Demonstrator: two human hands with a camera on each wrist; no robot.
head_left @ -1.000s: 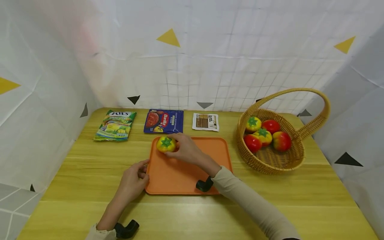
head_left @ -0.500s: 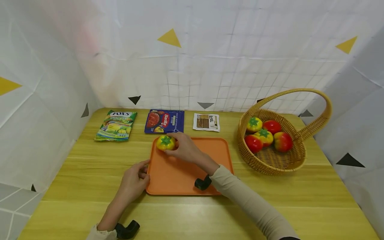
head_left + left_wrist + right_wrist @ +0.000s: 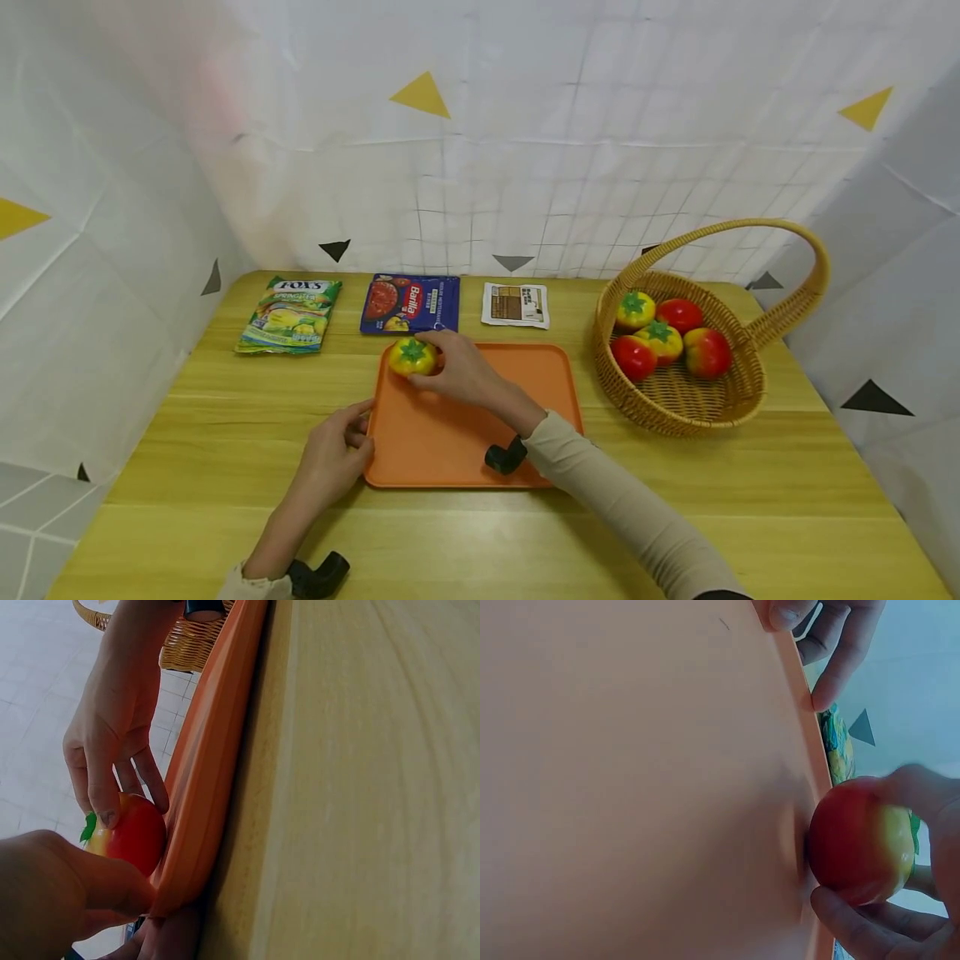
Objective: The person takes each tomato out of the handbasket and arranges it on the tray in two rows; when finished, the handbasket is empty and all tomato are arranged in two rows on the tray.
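At the far left corner of an orange tray (image 3: pixel 450 442), the grip: right hand (image 3: pixel 465 371) clamped on a yellow-and-red fruit (image 3: pixel 411 356), thumb to the near side, fingers to the far side. Within the grip: green leaf star facing up, red flank visible from both wrist views. Directly below, tray floor close to the fruit; contact or slight gap, impossible to tell. Nearer the body than the grip and to its left: left hand (image 3: pixel 333 450), thumb over the tray's left rim, fingers curled against the outer side. Running back from the grip to the right, across the tray: beige sleeve (image 3: pixel 622 500), with a black curved piece (image 3: pixel 506 456) at the wrist.

Just beyond the grip, outside the tray: blue Barilla packet (image 3: pixel 408 304). Lies flat. Beyond and to the right: small white packet (image 3: pixel 515 306), also flat. Beyond and to the left, farther off: green Fox's bag (image 3: pixel 288 317). Well to the right of the grip: woven basket (image 3: pixel 652 408) with a tall arched handle. Holds five pieces of fruit (image 3: pixel 660 343), two yellow and leaf-topped, three mainly red. Beneath everything around the grip: wooden tabletop (image 3: pixel 450 550). Farthest out: white sheeting (image 3: pixel 525 167) with grid lines and scattered triangles.
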